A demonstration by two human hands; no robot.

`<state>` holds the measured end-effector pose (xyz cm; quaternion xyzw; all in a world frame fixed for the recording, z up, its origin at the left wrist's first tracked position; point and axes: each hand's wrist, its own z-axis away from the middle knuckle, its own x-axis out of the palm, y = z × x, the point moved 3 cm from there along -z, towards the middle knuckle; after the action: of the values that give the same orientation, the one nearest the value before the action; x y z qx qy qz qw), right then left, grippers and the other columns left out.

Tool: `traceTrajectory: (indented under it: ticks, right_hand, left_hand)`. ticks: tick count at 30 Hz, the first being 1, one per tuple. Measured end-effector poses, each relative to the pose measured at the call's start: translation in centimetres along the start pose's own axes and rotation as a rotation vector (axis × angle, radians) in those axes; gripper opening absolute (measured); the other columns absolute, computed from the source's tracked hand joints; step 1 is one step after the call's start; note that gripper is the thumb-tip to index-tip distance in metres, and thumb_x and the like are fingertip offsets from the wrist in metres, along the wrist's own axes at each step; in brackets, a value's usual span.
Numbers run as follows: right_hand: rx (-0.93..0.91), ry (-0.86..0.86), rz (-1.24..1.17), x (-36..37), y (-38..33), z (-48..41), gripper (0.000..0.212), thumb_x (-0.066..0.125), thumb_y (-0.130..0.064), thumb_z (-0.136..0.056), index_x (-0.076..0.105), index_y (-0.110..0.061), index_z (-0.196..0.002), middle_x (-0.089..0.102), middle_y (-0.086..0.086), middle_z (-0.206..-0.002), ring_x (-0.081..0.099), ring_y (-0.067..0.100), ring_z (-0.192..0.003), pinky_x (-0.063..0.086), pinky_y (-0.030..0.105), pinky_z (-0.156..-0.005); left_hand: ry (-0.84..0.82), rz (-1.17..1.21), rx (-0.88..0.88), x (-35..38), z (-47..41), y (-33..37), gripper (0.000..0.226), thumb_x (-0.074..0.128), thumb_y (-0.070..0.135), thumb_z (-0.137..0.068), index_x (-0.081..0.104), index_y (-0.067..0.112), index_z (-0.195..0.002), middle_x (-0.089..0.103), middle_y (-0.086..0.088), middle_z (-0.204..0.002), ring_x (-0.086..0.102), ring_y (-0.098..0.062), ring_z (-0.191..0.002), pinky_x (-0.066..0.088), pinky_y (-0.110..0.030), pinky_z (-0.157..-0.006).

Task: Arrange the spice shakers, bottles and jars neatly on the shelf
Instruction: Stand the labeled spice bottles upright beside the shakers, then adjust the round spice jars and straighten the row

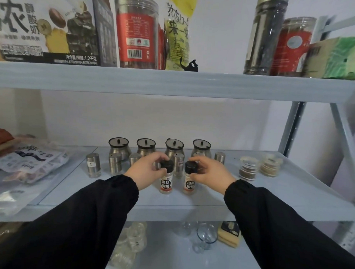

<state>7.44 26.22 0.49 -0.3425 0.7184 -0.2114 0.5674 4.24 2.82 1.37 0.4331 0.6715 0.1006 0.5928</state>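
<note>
Black sleeves fill the bottom of my view, both arms reaching onto the middle shelf point(271, 202). My left hand point(149, 171) has its fingers closed round the black cap of the black-pepper bottle point(166, 179); my right hand point(209, 172) is wrapped the same way on the cap of the white-pepper bottle point(189, 180). Both bottles stand upright near the front edge, just beside each other with a gap between, labels facing me; gripping by the caps leaves the labels readable, probably to square the pair up. Behind them runs a row of steel shakers point(93, 164), and behind that four lidded steel jars point(118, 147) against the wall, so rows are ordered short in front, tall at back. Two stacks of small clear jars point(249, 167) sit apart on the right, not yet lined up.
</note>
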Motion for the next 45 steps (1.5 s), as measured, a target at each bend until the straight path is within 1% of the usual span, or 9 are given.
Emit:
traceTrajectory:
  ticks: [9,13,17,19,24,31,37,41,45]
  right_hand:
    - [0.005,-0.002,0.008,0.2,-0.7,0.7,0.057,0.074,-0.021,-0.083,0.052,-0.034,-0.134,0.064,-0.011,-0.122,0.063,0.005,-0.109,0.051,0.038,-0.102]
    - [0.011,-0.020,0.032,-2.1,-1.0,1.5,0.087,0.072,-0.041,-0.084,0.020,-0.043,-0.153,0.039,-0.006,-0.155,0.042,0.015,-0.138,0.035,0.034,-0.113]
    - [0.049,0.207,0.131,-9.1,1.1,2.6,0.083,0.065,-0.045,-0.087,0.015,-0.045,-0.153,0.030,-0.006,-0.159,0.051,0.010,-0.124,0.039,0.024,-0.097]
    - [0.115,0.254,0.244,-12.1,3.2,3.1,0.083,0.064,-0.043,-0.087,0.016,-0.042,-0.154,0.030,-0.003,-0.159,0.042,0.016,-0.136,0.034,0.025,-0.102]
    - [0.248,0.116,0.445,-13.5,8.2,3.3,0.084,0.062,-0.044,-0.084,0.019,-0.034,-0.155,0.029,0.005,-0.159,0.037,0.025,-0.141,0.034,0.036,-0.111]
    - [0.282,0.009,0.589,-11.9,12.0,2.6,0.072,0.064,-0.041,-0.082,0.035,-0.025,-0.146,0.045,0.008,-0.139,0.055,0.032,-0.118,0.045,0.037,-0.097]
    - [0.216,0.101,0.493,-12.7,12.1,2.4,0.044,0.066,-0.032,-0.086,0.050,-0.022,-0.126,0.048,0.006,-0.129,0.059,0.027,-0.103,0.036,0.027,-0.076]
    - [0.131,0.104,0.443,-12.1,11.0,2.7,0.027,0.069,-0.035,-0.084,0.053,-0.025,-0.104,0.048,0.001,-0.113,0.057,0.023,-0.090,0.043,0.032,-0.078]
    - [0.028,0.051,0.451,-10.6,9.6,3.3,0.028,0.069,-0.031,-0.081,0.050,-0.026,-0.100,0.048,-0.001,-0.107,0.052,0.020,-0.087,0.037,0.029,-0.072]
  left_hand:
    - [-0.004,0.023,0.026,0.5,0.2,0.1,0.035,0.065,0.025,-0.089,0.055,0.043,-0.118,0.062,0.022,-0.115,0.067,-0.013,-0.086,0.055,-0.038,-0.088]
    - [0.028,0.060,0.059,-0.3,0.4,0.2,0.054,0.065,0.037,-0.087,0.042,0.050,-0.134,0.049,0.012,-0.140,0.053,-0.006,-0.120,0.043,-0.038,-0.108]
    - [0.113,-0.162,0.163,-2.6,-0.2,2.1,0.069,0.057,0.043,-0.093,0.020,0.046,-0.151,0.027,0.007,-0.157,0.028,-0.007,-0.140,0.023,-0.028,-0.113]
    - [0.115,-0.274,0.193,-3.1,-0.9,3.4,0.073,0.053,0.048,-0.093,0.012,0.046,-0.153,0.016,0.006,-0.163,0.014,-0.011,-0.149,0.016,-0.030,-0.117]
    - [0.042,-0.531,0.224,-1.4,-1.9,6.4,0.083,0.024,0.075,-0.079,0.000,0.046,-0.153,0.009,0.005,-0.165,0.006,-0.021,-0.152,0.014,-0.044,-0.122]
    - [0.063,-0.629,0.254,1.6,-1.3,7.8,0.075,0.026,0.072,-0.087,-0.004,0.050,-0.152,0.011,0.008,-0.165,0.005,-0.020,-0.152,0.014,-0.045,-0.122]
    - [0.081,-0.663,0.196,2.3,-0.2,8.5,0.075,0.019,0.074,-0.084,-0.007,0.052,-0.151,0.011,0.011,-0.164,0.004,-0.019,-0.151,0.009,-0.050,-0.121]
    - [0.097,-0.662,0.170,2.3,0.2,9.0,0.076,0.017,0.074,-0.083,-0.006,0.050,-0.152,0.012,0.010,-0.164,0.004,-0.019,-0.151,0.009,-0.049,-0.121]
    - [0.087,-0.661,0.174,2.4,0.4,9.4,0.077,0.019,0.073,-0.083,-0.002,0.047,-0.152,0.016,0.008,-0.164,0.008,-0.021,-0.151,0.015,-0.048,-0.121]
